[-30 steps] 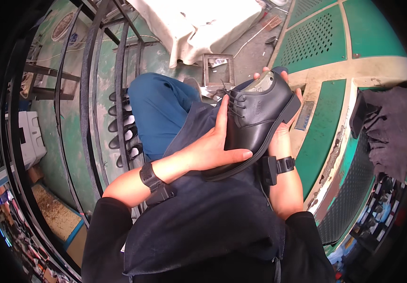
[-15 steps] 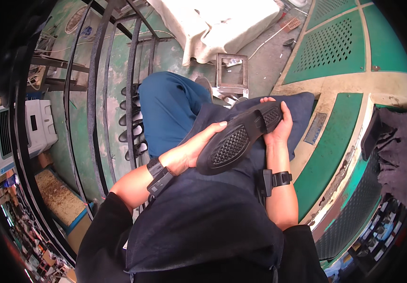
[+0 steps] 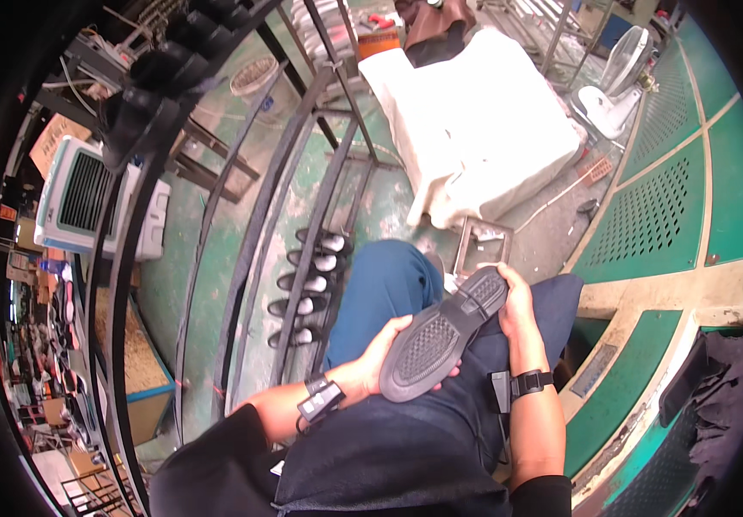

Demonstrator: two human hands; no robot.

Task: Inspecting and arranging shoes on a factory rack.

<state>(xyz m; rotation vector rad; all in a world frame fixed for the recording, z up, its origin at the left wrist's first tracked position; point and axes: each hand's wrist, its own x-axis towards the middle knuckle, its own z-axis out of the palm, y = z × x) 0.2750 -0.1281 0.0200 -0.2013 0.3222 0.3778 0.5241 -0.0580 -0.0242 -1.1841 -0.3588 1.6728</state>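
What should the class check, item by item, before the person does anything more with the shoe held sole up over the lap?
1. Left hand holds the toe end of the shoe: ok.
2. Right hand holds the heel end: ok.
3. Sole faces up, tread in full view: ok.
4. Shoe upper free of damage: cannot tell, it faces down and is hidden.
5. Shoe is over the lap, apart from the metal rack: ok.
6. Row of shoes on the rack stands out of the hands' way: ok.
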